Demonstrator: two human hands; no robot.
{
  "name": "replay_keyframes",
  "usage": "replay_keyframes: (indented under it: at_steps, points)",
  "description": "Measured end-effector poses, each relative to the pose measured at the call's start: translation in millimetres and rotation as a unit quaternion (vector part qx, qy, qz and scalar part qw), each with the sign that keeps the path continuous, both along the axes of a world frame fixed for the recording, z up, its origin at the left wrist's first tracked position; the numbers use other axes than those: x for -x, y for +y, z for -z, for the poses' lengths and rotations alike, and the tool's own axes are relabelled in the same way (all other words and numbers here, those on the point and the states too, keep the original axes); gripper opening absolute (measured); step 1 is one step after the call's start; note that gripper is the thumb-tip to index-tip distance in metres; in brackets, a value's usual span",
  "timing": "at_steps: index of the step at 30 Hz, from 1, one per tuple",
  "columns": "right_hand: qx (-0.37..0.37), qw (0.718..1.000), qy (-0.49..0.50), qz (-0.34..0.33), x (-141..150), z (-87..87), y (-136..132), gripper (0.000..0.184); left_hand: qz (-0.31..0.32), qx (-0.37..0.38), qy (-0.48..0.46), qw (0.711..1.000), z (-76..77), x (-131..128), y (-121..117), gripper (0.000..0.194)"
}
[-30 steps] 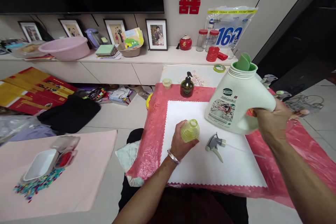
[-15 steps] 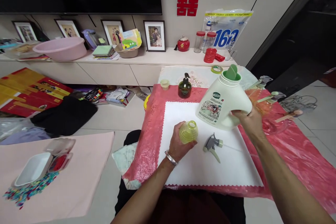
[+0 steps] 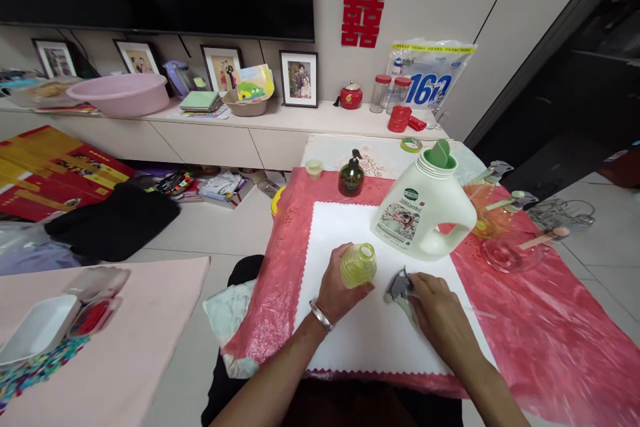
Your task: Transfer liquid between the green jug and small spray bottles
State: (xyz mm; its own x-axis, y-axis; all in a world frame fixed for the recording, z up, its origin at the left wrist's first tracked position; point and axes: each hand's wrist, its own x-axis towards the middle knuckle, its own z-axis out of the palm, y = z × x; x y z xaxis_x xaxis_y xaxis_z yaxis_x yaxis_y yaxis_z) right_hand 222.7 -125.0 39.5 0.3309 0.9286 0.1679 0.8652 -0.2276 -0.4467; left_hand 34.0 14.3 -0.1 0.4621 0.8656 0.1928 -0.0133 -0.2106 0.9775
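Note:
My left hand (image 3: 334, 290) is wrapped around a yellow-green ribbed spray bottle (image 3: 357, 265), its bare neck tilted up and away from me. Just right of it, my right hand (image 3: 443, 313) has its fingers closed on the nozzle end of a grey trigger spray head (image 3: 399, 285). The spray head is low over a white scalloped mat (image 3: 360, 340); its nozzle and part of the trigger are hidden by the fingers. Behind both hands stands a large pale green detergent jug (image 3: 425, 207), upright, uncapped, with a green spout in its mouth.
Behind the mat are a dark green pump bottle (image 3: 351, 177) and a small pale cup (image 3: 314, 169). Orange spray bottles (image 3: 493, 210) and a clear pink dish (image 3: 510, 253) stand on the right over red plastic sheeting (image 3: 550, 320). A pink side table (image 3: 165, 320) is at left.
My right hand has let go of the jug's handle and moved down and left to the spray head. The jug now stands on the mat. My left hand still holds the bottle.

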Motion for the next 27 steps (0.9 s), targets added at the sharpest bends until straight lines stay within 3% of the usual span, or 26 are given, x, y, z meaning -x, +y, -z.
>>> replay_keyframes:
  at_steps: [3, 6, 8, 12, 13, 15, 16, 18, 22, 27]
  points:
    - [0.003, 1.0, -0.018, 0.003, 2.5, 6.0, 10.9, 0.038, 0.009, -0.001, 0.004, 1.0, -3.0, 0.7, -1.3, 0.085]
    - [-0.013, 1.0, -0.007, 0.006, -5.0, -3.6, 14.4, 0.035, 0.011, -0.001, 0.008, 1.0, -6.9, 0.6, -1.8, 0.084]
    - [-0.03, 0.999, 0.014, 0.007, -12.5, -21.7, 12.2, 0.035, 0.004, -0.003, 0.016, 1.0, -8.9, 0.1, -1.4, 0.083]
    - [-0.072, 0.993, 0.084, 0.05, -20.2, -75.2, 9.2, 0.05, 0.007, -0.008, 0.02, 1.0, -8.7, -0.5, -0.5, 0.084]
    - [-0.114, 0.975, 0.171, 0.09, -19.0, -88.8, 10.7, 0.056, 0.009, -0.013, 0.015, 1.0, -7.8, -0.6, -0.4, 0.085]
    - [-0.18, 0.905, 0.36, 0.141, -13.2, -112.8, 17.1, 0.067, 0.007, -0.024, 0.009, 1.0, -5.7, -0.6, -0.4, 0.085]
    - [-0.215, 0.865, 0.425, 0.159, -9.2, -122.5, 21.5, 0.068, 0.005, -0.028, 0.008, 1.0, -4.6, -0.6, -0.5, 0.085]
    - [-0.259, 0.817, 0.488, 0.166, -1.2, -136.7, 30.9, 0.064, 0.005, -0.032, 0.006, 0.999, -2.8, -0.9, -0.6, 0.086]
    - [-0.319, 0.764, 0.543, 0.139, 11.3, -150.0, 46.2, 0.045, 0.005, -0.042, -0.003, 0.999, -0.2, -1.7, -0.1, 0.086]
    - [-0.404, 0.733, 0.545, 0.045, 23.3, -161.3, 59.0, 0.031, 0.007, -0.048, -0.003, 0.999, 1.3, -1.8, 0.7, 0.087]
